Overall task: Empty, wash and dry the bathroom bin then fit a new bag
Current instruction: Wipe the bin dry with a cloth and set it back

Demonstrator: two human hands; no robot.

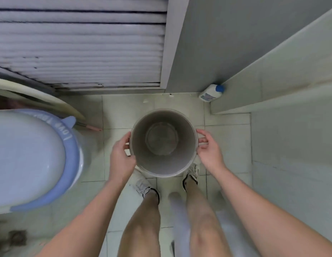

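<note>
Gripping round grey bin (187,145); smooth, bare inside.

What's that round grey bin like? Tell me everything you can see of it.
The bin is a round, grey, plastic-looking tub with a thin rim, seen from straight above, upright and open. It holds no bag or rubbish; a raised ring marks its dull base. The left hand and right hand grip opposite sides, above the tiled floor.
</note>
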